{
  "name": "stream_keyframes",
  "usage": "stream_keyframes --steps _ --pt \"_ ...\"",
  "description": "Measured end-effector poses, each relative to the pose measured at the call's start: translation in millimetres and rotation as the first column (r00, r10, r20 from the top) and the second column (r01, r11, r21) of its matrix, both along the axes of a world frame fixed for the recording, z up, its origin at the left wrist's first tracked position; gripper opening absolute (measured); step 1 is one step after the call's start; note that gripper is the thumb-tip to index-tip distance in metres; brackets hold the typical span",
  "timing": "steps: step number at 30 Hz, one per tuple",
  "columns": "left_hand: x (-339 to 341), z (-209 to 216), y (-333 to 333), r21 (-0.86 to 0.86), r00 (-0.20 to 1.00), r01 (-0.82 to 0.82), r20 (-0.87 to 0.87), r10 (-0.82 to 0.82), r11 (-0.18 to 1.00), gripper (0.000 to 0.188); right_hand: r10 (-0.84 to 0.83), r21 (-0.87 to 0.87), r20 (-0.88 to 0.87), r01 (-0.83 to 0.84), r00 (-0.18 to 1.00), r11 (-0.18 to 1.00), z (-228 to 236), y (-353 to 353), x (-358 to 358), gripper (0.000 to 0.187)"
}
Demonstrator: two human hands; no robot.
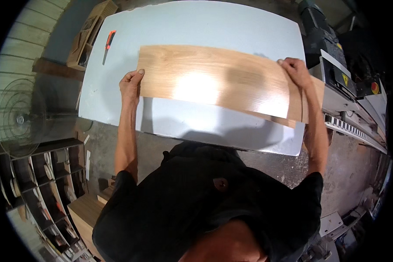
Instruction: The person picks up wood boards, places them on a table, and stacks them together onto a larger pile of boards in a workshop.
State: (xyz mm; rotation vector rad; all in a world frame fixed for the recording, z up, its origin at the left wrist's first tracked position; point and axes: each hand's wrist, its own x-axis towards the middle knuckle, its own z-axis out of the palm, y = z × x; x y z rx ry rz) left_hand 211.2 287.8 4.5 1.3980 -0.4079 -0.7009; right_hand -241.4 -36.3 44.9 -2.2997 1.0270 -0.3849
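Note:
A long wood-grain board (183, 70), glossy with reflected light, is held level above the white table (196, 22). Its shadow falls on the tabletop along the near side. My left hand (131, 85) grips the board's left end, thumb on top and the other fingers partly hidden. At the far right corner, my right hand (296, 72) is closed on the same board. Under its right end, more wood-grain pieces (312, 98) stick out past the table's right edge. An orange and black utility knife (108, 46) lies at the table's far left.
A grey machine (336, 78) with a red button stands close on the right. At the left are a standing fan (20, 118) and a rack of compartments (43, 187) holding rolls of strip. A wooden crate (85, 37) sits beyond the table's left edge.

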Motion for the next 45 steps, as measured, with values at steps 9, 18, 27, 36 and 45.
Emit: stream_keyframes --steps 9,18,27,36,45 --pt "116 -79 29 0.319 0.706 -0.185 0.701 -0.101 0.929 0.064 0.003 -0.330 0.069 0.020 0.998 0.944 -46 47 34 0.036" --pt "73 -84 -18 0.212 0.913 0.183 0.326 -0.246 0.960 0.057 -0.783 -0.348 0.105 0.760 0.614 0.549 -108 130 -89 0.048" --pt "125 -89 -5 0.279 0.735 0.153 0.609 -0.298 0.948 0.043 -0.808 -0.298 0.258 0.839 0.529 0.455 -113 192 -30 0.053" --pt "116 -87 -9 0.442 0.619 0.044 0.692 -0.372 0.896 0.056 -0.813 -0.307 0.442 0.916 0.379 0.260 -116 192 -23 0.045" --pt "82 -30 37 0.366 0.376 0.612 0.645 -0.666 0.700 0.075 -0.861 -0.286 0.436 0.947 0.263 0.144 -126 190 -29 0.036"
